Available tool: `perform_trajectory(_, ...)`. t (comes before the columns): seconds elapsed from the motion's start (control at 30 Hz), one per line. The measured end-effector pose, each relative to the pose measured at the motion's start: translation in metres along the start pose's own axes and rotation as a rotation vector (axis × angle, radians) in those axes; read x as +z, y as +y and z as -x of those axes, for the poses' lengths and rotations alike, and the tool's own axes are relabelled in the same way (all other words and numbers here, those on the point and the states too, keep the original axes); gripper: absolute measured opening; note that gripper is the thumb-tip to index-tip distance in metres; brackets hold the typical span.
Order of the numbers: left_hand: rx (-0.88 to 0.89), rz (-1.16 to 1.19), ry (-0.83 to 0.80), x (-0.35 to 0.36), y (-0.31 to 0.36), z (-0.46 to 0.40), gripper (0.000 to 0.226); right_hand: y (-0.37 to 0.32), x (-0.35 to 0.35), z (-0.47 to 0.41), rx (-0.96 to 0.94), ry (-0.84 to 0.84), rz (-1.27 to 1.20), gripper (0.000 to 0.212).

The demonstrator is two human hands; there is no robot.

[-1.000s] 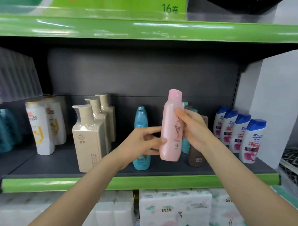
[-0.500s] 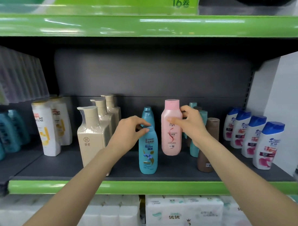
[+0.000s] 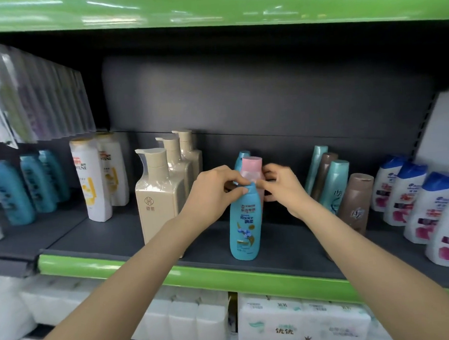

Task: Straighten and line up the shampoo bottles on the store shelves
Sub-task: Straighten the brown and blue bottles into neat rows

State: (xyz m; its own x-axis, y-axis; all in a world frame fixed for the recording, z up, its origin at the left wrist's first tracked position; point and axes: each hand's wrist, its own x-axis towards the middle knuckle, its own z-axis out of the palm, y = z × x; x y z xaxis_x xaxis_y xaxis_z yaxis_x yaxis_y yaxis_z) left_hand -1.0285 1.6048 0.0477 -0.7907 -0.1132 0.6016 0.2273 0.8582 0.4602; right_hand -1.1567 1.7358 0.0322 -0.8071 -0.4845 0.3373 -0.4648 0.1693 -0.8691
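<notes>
Your left hand (image 3: 214, 193) curls round the cap of the blue bottle (image 3: 245, 225), thumb and fingers pinching it; the bottle stands upright near the shelf (image 3: 284, 246) front edge. Just behind your grip, your right hand (image 3: 282, 190) holds the pink bottle (image 3: 252, 169), fingers wrapped round its neck. Beige pump bottles (image 3: 160, 195) stand left of your left hand.

Two bare forearms enter from the lower edge, each uncovered all the way down to the frame's edge, with no sleeve cuff in view. The left hand (image 3: 214, 193) and the right hand (image 3: 282, 190) wear no gloves. The wrists carry no watch, band or bracelet, and the fingers (image 3: 238, 193) show no rings. The fingernails look short and unpainted.
</notes>
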Motion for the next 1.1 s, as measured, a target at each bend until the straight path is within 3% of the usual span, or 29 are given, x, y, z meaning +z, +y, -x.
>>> perform_trajectory(0.43,-0.014,0.158,-0.039,-0.003,-0.007,-0.007,0.02,0.018,0.008,-0.008,0.023,-0.019,-0.01,0.028)
perform_trajectory(0.53,-0.032,0.206,0.023,-0.005,-0.008,-0.015,0.019,0.015,0.005,-0.006,0.03,-0.036,-0.024,0.028)
perform_trajectory(0.67,-0.04,0.109,0.059,-0.004,-0.013,-0.035,0.026,0.01,-0.003,-0.011,0.025,0.062,-0.099,0.028)
perform_trajectory(0.8,0.017,-0.068,-0.062,0.001,-0.02,-0.054,0.037,0.002,-0.01,-0.031,0.011,0.152,-0.104,0.011)
perform_trajectory(0.9,0.036,-0.13,-0.146,0.003,-0.021,-0.059,0.036,-0.001,-0.007,-0.049,0.003,0.135,-0.02,0.013)
perform_trajectory(1.1,0.037,-0.131,-0.119,0.006,-0.024,-0.062,0.031,0.002,0.0,-0.071,-0.002,0.013,0.083,0.031)
